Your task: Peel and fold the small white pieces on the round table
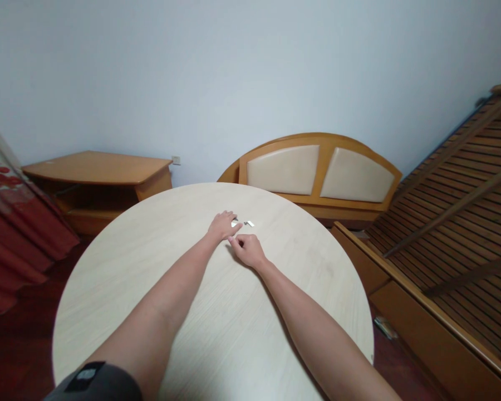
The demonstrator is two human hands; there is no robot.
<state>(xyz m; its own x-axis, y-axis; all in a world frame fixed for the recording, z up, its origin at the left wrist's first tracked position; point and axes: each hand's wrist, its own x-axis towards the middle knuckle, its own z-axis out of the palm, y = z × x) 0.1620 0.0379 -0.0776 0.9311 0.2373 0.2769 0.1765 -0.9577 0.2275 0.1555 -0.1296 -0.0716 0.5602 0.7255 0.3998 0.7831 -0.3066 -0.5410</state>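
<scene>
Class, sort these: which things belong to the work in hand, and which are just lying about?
In the work: left hand, right hand, small pale pieces beside the left hand, round table beneath.
Just around: red-and-white curtain, wooden cabinet, wall socket, headboard, slatted wooden frame.

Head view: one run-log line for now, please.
left hand: spread, by small white pieces; contact unclear | right hand: curled near left hand, contents unclear | surface: round table

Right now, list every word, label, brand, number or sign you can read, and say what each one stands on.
No text can be read.
Dark patch on the grey sleeve: a pale mark, too blurred to read.
Small pale piece near the left hand: too small to tell.
Small object beside the table: too blurred to tell.
</scene>
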